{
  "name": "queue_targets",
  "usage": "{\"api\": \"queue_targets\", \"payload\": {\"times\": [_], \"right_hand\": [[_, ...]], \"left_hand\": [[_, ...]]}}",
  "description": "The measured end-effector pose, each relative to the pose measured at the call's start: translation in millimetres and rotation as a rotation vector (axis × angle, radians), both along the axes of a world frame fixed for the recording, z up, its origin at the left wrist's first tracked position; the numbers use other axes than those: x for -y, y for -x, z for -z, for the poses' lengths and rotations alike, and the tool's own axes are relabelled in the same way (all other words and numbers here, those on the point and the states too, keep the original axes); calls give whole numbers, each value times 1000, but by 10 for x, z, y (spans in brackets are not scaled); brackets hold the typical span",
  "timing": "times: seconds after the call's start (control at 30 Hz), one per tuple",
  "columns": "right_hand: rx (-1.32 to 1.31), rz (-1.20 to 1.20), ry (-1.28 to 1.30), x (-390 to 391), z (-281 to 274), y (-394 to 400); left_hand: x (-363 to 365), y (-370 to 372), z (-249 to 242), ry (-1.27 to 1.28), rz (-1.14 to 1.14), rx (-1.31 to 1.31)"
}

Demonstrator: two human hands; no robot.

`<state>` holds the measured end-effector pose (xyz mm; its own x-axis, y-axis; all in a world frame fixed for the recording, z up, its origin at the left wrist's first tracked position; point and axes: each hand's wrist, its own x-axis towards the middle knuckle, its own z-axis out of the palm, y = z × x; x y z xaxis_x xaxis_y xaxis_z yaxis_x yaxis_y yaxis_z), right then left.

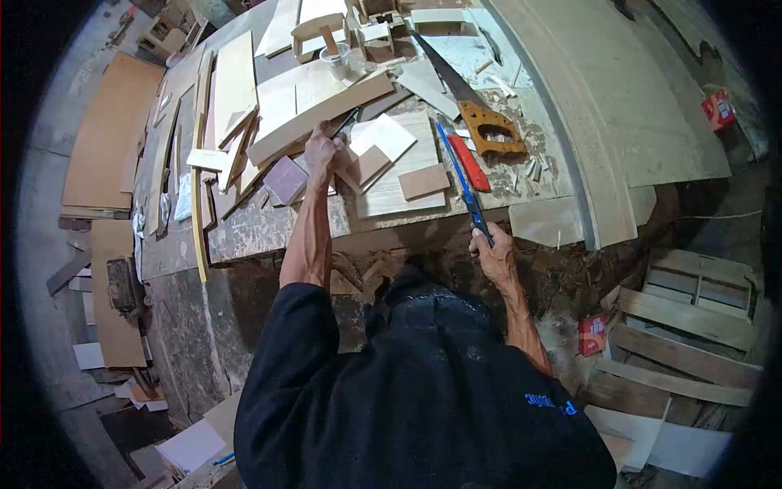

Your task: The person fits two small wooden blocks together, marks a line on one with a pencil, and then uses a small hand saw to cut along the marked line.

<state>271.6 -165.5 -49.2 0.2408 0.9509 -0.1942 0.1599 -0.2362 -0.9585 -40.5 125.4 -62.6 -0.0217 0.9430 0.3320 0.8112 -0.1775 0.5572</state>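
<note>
My left hand (323, 149) is closed at the near edge of a long pale wooden board (293, 124), which slants across the bench. Right by its fingertips a thin dark tool (347, 121) sticks out. In my right hand (494, 251), at the bench's front edge, is a long thin blue tool (466, 183) with a dark handle, pointing away from me. A red-handled object (470, 165) lies beside it, and behind that rests a handsaw (493, 130) with a wooden grip. Between my hands are a white square piece (391, 137) and a small brown block (423, 182).
Long strips and boards (232, 85) cover the bench's left side. Toward the back stand a plastic cup (335, 61) and small wooden boxes (319, 34). A large sheet (603, 90) lies at right. Wooden frames (692, 314) are stacked low right, beside a red box (592, 335).
</note>
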Motion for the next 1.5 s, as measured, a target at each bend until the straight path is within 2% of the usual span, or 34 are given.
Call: {"api": "queue_targets", "payload": {"times": [0.03,0.17,0.27,0.47,0.6,0.7,0.73,0.83,0.87,0.97,1.0,1.1,1.13,1.17,1.23,1.3,1.37,1.43,1.5], "right_hand": [[0,-3,2,1,7,-2],[-34,-16,0,12,-75,18],[-63,-24,-11,15,-70,27],[-96,-9,8,18,51,53],[-97,-30,22,60,78,52],[-103,-28,8,85,49,59],[-107,-26,4,96,39,64],[-130,5,14,111,138,61],[-124,6,10,118,152,46],[-116,18,-1,125,126,46],[-119,28,-3,125,128,55],[-141,44,16,106,79,95],[-149,51,28,97,51,103],[-151,43,9,89,25,113],[-155,34,-24,84,-4,127],[-169,28,-16,77,60,114],[-153,22,-37,72,81,122],[-103,17,-84,69,55,151],[-78,13,-66,82,65,136]], "left_hand": [[-9,31,10,-25,61,-19],[-36,147,3,30,-28,-101],[81,142,-95,104,-172,-69],[158,222,-114,89,-199,-88],[127,348,-141,41,-64,-98],[210,355,-273,32,-53,-156],[207,377,-267,-13,-110,-213],[196,411,-379,10,-280,-137],[202,491,-351,-44,-275,-32],[-79,913,-17,21,-299,-70],[278,593,-500,-112,-283,-22],[148,627,-222,-117,-243,452],[328,391,-462,87,-174,817],[465,178,-597,120,-125,968],[551,-11,-468,112,184,1139],[678,-274,-484,254,78,1085],[861,-524,-550,282,121,1076],[948,-675,-532,323,196,959],[1094,-881,-538,344,240,1049]]}}
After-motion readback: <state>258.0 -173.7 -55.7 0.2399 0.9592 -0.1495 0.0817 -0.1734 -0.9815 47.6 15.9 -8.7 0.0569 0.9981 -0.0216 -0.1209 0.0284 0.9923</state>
